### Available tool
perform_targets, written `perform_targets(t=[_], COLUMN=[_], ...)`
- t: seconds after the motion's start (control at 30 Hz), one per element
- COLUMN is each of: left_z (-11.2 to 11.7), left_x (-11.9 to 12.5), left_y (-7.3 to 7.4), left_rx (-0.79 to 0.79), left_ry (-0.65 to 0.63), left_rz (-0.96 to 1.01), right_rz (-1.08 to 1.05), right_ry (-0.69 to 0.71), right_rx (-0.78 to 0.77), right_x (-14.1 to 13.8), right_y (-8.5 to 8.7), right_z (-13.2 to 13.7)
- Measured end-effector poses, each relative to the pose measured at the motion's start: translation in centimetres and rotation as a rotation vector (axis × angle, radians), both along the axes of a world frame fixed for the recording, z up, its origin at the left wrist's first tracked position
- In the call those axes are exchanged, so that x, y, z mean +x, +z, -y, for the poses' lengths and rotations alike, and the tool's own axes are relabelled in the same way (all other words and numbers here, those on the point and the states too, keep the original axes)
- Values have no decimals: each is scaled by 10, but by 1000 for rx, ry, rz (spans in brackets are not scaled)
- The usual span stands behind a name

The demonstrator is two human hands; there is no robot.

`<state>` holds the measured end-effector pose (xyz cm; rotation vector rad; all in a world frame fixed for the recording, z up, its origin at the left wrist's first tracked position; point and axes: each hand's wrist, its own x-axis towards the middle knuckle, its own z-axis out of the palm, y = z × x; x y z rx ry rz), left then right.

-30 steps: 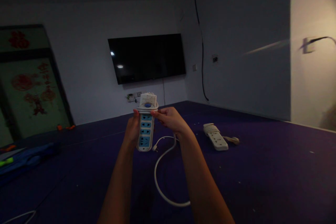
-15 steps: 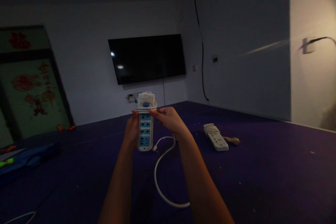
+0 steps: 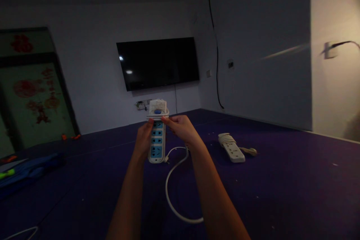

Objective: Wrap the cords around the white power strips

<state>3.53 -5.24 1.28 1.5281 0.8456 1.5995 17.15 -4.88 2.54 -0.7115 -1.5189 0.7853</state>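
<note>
Two bare hands close on a white power strip (image 3: 157,145) held upright in a dim room, in front of the wearer and below a wall-mounted television (image 3: 159,63). The left hand (image 3: 144,140) clasps one edge; the right hand (image 3: 182,129) grips the other, both thumbs pressing just under turns of white cord (image 3: 151,117) wrapped below the blue switch. Their fingers behind it are hidden from me. A loose length of cord (image 3: 166,187) curves over the purple surface (image 3: 281,195), its plug (image 3: 167,159) near the strip's lower end. Good winding, in my judgement, calls for a firm left grip, the right hand guiding each turn flat beside the last, snug but never strained, with the plug kept free of the loop. To the right lies a second strip (image 3: 235,153), its cord neatly coiled around one end.
</note>
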Motion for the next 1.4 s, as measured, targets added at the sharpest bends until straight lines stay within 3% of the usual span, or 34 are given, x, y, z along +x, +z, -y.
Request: perform_targets(t=[0.2,0.37,0.67,1.0,1.23,1.4], left_z=[-2,-3,-10,-9,-9,-9], left_x=[-2,-8,-16,-15,-13,-8], left_y=[-1,0,-2,-2,-4,-4], left_rx=[73,66,-21,35,163,280], left_ry=[111,151,97,109,250,441], left_rz=[4,15,146,116,57,-23], right_rz=[93,-36,-193,-24,109,157], right_ry=[-160,-31,176,126,131,207], right_rx=[-132,-225,-137,-39,21,-37], right_x=[3,12,13,15,9,1], right_y=[0,0,3,8,13,13], right_z=[-2,-2,2,14,26,26])
